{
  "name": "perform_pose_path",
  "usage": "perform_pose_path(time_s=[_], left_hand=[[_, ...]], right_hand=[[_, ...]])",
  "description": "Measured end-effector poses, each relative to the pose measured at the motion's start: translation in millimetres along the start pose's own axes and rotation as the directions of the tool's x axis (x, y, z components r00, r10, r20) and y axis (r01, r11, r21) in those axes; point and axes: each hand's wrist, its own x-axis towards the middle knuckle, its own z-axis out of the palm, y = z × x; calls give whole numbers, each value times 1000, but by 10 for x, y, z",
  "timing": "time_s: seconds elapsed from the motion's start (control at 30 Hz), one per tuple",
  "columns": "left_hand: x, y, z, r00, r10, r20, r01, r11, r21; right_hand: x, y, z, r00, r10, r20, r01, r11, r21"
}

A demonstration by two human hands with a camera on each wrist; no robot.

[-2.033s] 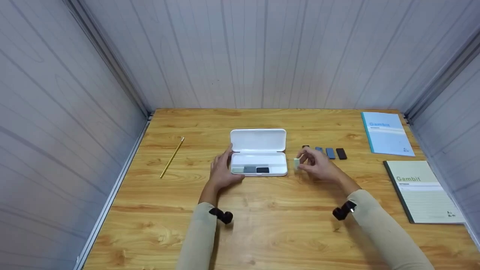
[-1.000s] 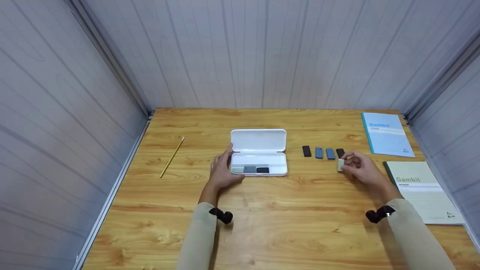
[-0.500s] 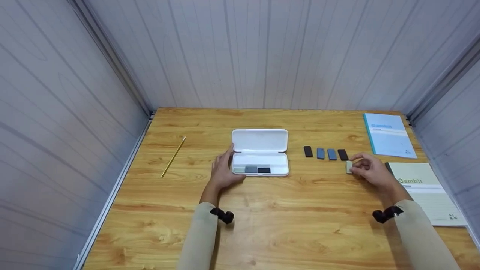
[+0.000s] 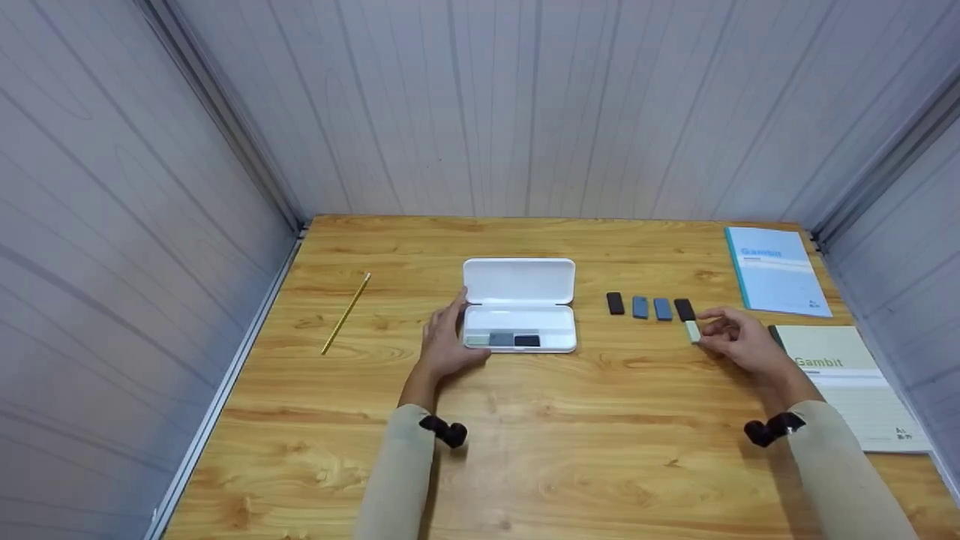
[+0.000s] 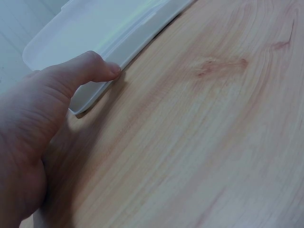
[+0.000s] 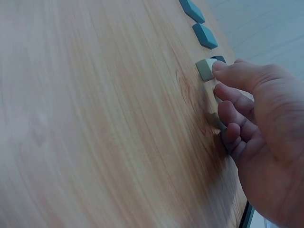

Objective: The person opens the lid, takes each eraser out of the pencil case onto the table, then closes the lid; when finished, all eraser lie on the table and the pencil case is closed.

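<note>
A: Fingertips of the right hand (image 4: 739,341) are curled round a pale grey-green block (image 4: 692,331), pinching it low over the surface (image 4: 570,442), just beside the near end of the row. In the right wrist view the thumb (image 6: 236,75) lies on top of the block (image 6: 206,69); I cannot tell whether its underside touches the wood.

B: And the other grip?

A: The left hand (image 4: 444,341) is not clamped on anything. Its fingers lie fairly straight against the left end of the white case (image 4: 520,307), with the thumb tip (image 5: 107,69) pressed to the tray's edge (image 5: 97,90), as if steadying it.

B: How far along does it look?

A: I'd judge past the middle. Four blocks stand in a row on the surface right of the case: a black one (image 4: 615,303), two blue ones (image 4: 639,307) (image 4: 662,309), and another black one (image 4: 683,309). The pale block would make a fifth.

B: What is left in the case?

A: Three pieces in the tray, side by side: a pale one (image 4: 475,340), a grey one (image 4: 500,340) and a black one (image 4: 526,340). The lid stands open behind them.

B: Anything further out?

A: A pencil (image 4: 344,313) lies well apart on the left, and a blue notebook (image 4: 776,271) and a green notebook (image 4: 851,386) lie on the right.
</note>
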Motion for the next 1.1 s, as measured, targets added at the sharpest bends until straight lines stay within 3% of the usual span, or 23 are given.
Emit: perform_pose_path(time_s=[0.33,0.6,0.93,1.1], left_hand=[[2,-4,8,1000,1,2,-1,1000,7],[4,10,3,1000,-13,0,13,1000,6],[-4,-8,-8,1000,30,-7,-30,1000,-8],[-4,6,-11,1000,26,1,-26,1000,-11]], right_hand=[[44,-71,-49,999,27,34,-26,999,-43],[52,-228,-1,999,-11,50,13,999,-30],[168,-392,234,991,-104,89,107,994,-32],[225,-520,373,984,-111,141,118,992,-36]])
